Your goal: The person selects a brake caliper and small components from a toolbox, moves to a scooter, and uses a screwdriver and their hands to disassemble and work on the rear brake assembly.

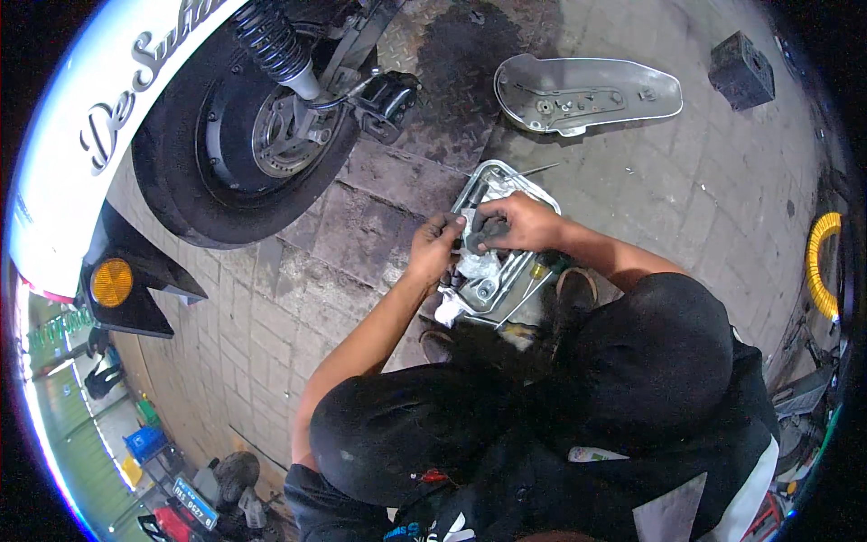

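My left hand and my right hand meet over a silvery metal tray on the ground between my feet. The left thumb and fingers are pinched together, and whatever they grip is too small to make out. Bent fingers of my right hand close on a small dark piece beside the left fingertips; its kind is unclear. Whitish crumpled material and metal parts lie in the tray beneath both hands. A tool with a yellow, translucent handle rests by the tray's right side, near my shoe.
A two-wheeler's rear wheel, shock absorber and brake caliper stand at upper left. Beyond the tray lies a long silvery cover, inner side up. A black block and a yellow coiled hose are to the right.
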`<state>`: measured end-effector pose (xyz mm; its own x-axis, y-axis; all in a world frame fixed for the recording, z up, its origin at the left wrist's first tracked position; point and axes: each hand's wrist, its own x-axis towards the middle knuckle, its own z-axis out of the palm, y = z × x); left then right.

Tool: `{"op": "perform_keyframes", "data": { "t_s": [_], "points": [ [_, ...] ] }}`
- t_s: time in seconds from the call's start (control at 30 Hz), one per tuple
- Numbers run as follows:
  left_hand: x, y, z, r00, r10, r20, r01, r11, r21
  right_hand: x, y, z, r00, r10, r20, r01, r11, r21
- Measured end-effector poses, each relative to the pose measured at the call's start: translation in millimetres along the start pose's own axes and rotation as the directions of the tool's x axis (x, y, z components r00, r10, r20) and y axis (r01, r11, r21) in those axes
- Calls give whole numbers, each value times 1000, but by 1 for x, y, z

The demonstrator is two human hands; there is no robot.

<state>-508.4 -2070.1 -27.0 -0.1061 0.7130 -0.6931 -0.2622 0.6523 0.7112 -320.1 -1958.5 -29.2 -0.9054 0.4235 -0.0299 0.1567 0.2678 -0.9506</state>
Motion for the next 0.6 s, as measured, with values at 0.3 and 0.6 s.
{"op": "perform_keyframes", "data": {
  "t_s": [0.3, 0.6],
  "points": [
    [8, -15, 5, 950, 295, -105, -269, 939, 213, 3, -2, 5, 991, -84, 107, 91, 994, -62],
    [-7, -2, 22, 975, 122, -183, -121, 992, 20, 0, 9, 2, 995, 30, -98, -24, 998, 59]
  ]
}}
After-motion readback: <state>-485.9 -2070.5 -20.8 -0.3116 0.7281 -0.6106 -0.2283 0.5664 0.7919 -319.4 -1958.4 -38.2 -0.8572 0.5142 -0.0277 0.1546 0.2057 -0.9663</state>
